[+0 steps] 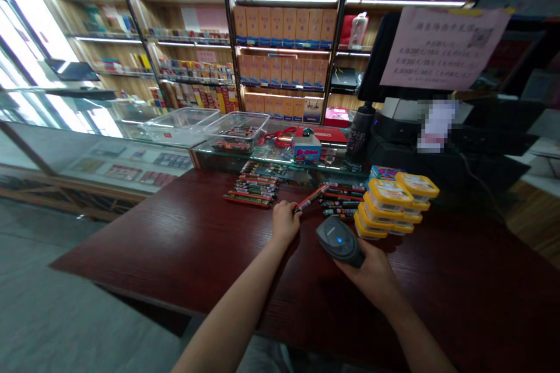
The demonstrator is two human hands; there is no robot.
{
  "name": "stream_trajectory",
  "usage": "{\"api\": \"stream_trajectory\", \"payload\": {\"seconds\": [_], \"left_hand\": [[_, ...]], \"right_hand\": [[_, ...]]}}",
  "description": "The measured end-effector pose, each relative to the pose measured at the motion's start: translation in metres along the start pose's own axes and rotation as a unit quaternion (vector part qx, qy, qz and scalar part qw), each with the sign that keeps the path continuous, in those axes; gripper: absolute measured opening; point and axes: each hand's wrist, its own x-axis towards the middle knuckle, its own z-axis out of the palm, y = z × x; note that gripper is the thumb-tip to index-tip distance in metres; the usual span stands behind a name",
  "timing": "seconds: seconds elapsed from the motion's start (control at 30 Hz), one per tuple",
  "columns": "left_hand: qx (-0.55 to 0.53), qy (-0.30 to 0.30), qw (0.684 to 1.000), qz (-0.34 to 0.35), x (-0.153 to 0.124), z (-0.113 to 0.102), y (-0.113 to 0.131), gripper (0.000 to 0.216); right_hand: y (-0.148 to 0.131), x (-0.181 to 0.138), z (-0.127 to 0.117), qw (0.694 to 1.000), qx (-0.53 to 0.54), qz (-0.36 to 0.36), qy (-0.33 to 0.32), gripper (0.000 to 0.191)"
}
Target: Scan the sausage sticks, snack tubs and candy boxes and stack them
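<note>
My left hand (284, 222) is closed round one end of a long thin red packet (311, 197), which it holds tilted above the dark red wooden counter (184, 245). In my right hand (370, 271) I grip a black handheld barcode scanner (339, 239) with a small blue light, its head facing the packet. Left of the packet lies a row of similar red and black packets (254, 189), and a second pile of packets (339, 201) lies just behind the scanner.
Stacks of yellow-lidded small boxes (396, 204) stand right of the scanner. Behind them is a black till with a screen (437, 134) and a pink notice (441, 49). Clear plastic tubs (236, 128) rest on a glass display case. Lit shelves of boxed goods fill the back wall.
</note>
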Motion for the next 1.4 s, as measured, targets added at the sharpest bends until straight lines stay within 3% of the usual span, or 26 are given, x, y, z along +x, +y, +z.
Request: {"api": "stream_trajectory", "payload": {"seconds": [0.23,0.4,0.5,0.6,0.7,0.93,1.13,1.27,1.4], "left_hand": [[-0.011,0.014,1.0,0.005,-0.001,0.004,-0.004,0.021],[-0.012,0.007,1.0,-0.006,-0.001,0.002,-0.002,0.018],[-0.022,0.008,1.0,-0.012,0.0,0.002,-0.002,0.018],[-0.028,0.015,0.999,-0.004,-0.001,0.002,-0.003,0.017],[-0.025,0.027,0.999,0.016,-0.004,0.001,-0.002,0.02],[-0.021,0.035,0.998,0.047,0.0,-0.008,-0.003,0.033],[0.028,0.058,0.995,0.08,0.04,-0.044,-0.038,0.04],[0.107,0.05,0.993,0.02,0.069,-0.073,-0.075,0.04],[0.157,0.056,0.985,-0.033,0.094,-0.088,-0.108,0.037]], "right_hand": [[-0.009,-0.002,-0.001,1.0,0.015,-0.002,0.0,0.039],[-0.006,-0.002,-0.004,1.0,-0.008,-0.023,0.004,0.028],[-0.005,-0.002,-0.006,0.995,-0.099,-0.02,0.01,0.019],[-0.002,-0.002,-0.007,0.97,-0.24,-0.008,0.032,0.018],[0.007,-0.003,-0.003,0.948,-0.308,-0.048,0.069,0.022],[0.038,-0.006,0.004,0.93,-0.323,-0.153,0.089,0.024],[0.041,-0.008,0.006,0.934,-0.315,-0.147,0.076,0.023],[0.041,-0.007,0.01,0.938,-0.322,-0.119,0.048,0.026],[0.046,-0.005,0.015,0.939,-0.325,-0.105,0.032,0.027]]}}
